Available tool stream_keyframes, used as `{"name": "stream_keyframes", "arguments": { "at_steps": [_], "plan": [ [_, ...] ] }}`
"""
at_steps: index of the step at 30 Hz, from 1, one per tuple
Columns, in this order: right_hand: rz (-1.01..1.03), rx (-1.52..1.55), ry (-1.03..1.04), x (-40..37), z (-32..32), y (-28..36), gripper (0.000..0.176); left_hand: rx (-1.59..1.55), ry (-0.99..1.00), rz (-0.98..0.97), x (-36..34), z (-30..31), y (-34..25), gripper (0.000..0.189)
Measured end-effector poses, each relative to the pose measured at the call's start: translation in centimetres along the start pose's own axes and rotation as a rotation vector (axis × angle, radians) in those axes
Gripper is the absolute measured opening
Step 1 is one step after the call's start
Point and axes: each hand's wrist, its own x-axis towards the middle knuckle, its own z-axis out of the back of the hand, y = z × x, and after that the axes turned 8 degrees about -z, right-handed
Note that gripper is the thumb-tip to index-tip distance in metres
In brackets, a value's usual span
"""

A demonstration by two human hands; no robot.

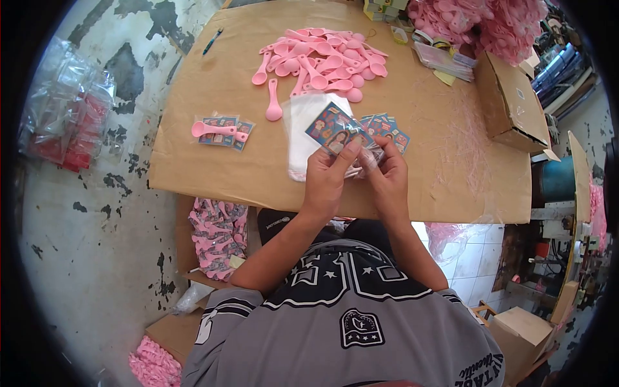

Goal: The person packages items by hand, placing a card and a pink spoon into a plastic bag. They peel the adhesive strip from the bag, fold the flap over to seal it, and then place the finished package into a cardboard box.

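A printed blue card in a clear plastic bag [330,124] is held between both hands over the near part of the table. My left hand [325,177] pinches its lower edge with the thumb on top. My right hand [389,179] is closed on the clear plastic at the bag's lower right end. Beneath them lies a stack of clear bags [300,145]. More printed cards [398,137] fan out just behind my right hand. A single pink spoon [274,100] lies beyond the stack, in front of a heap of pink spoons [329,61].
Two packed bags with pink spoons and cards [225,131] lie at the table's left. A pen [213,40] is at the far left. A cardboard box [509,103] stands at the right edge. Below the table, a box holds many packed spoons [218,235].
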Motion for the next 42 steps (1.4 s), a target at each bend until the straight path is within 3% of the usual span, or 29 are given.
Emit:
{"name": "stream_keyframes", "arguments": {
  "at_steps": [4, 5, 9, 19, 22, 25, 28, 29, 32, 34, 36, 39, 42],
  "plan": [
    [-0.135, 0.032, 0.06, -0.1, -0.1, 0.3, 0.014, -0.052, -0.049, 0.004, 0.3, 0.4, -0.6, 0.025],
    [-0.133, 0.016, 0.077, -0.3, 0.2, 0.1, 0.013, -0.14, -0.066, -0.036, 0.7, 0.3, -0.9, 0.038],
    [-0.192, 0.031, 0.088, -1.1, 0.0, 0.0, 0.014, -0.289, 0.042, -0.114, 1.7, -0.5, -3.7, 0.055],
    [-0.028, -0.113, 0.031, -0.4, 0.3, -1.8, 0.024, -0.464, 0.057, -0.006, 1.5, -0.2, -1.4, 0.048],
    [0.182, -0.248, -0.069, -0.6, -1.1, -1.1, 0.032, -0.439, 0.012, 0.007, 1.8, 0.4, -1.8, 0.044],
    [0.675, -0.774, -0.018, -0.2, -1.2, 0.7, 0.04, -0.438, -0.097, 0.018, 2.4, 1.8, -2.5, 0.038],
    [0.831, -0.903, 0.267, 0.8, -0.7, 1.3, 0.038, -0.526, -0.241, 0.012, 3.5, 5.1, -2.8, 0.034],
    [0.821, -0.905, 0.283, 1.4, -1.1, 2.0, 0.024, -0.56, -0.267, -0.011, 3.9, 6.8, -3.2, 0.033],
    [0.615, -0.844, 0.149, 4.7, -1.5, 3.8, 0.022, -0.503, -0.337, -0.137, 4.0, 9.5, -6.0, 0.034],
    [0.508, -0.762, 0.188, 8.9, -3.4, 5.0, 0.016, -0.454, -0.366, -0.202, 3.6, 10.2, -7.3, 0.036],
    [0.621, -1.193, 0.279, 12.8, -6.1, 5.0, 0.018, -0.449, -0.345, -0.197, 3.0, 10.1, -7.7, 0.038],
    [1.268, -1.39, 0.506, 19.9, -9.6, 2.0, 0.023, -0.435, -0.329, -0.184, 2.2, 9.3, -8.1, 0.04],
    [1.304, -1.494, 0.702, 21.6, -12.2, -1.0, 0.025, -0.407, -0.346, -0.205, 1.8, 9.5, -8.5, 0.042]
  ]
}}
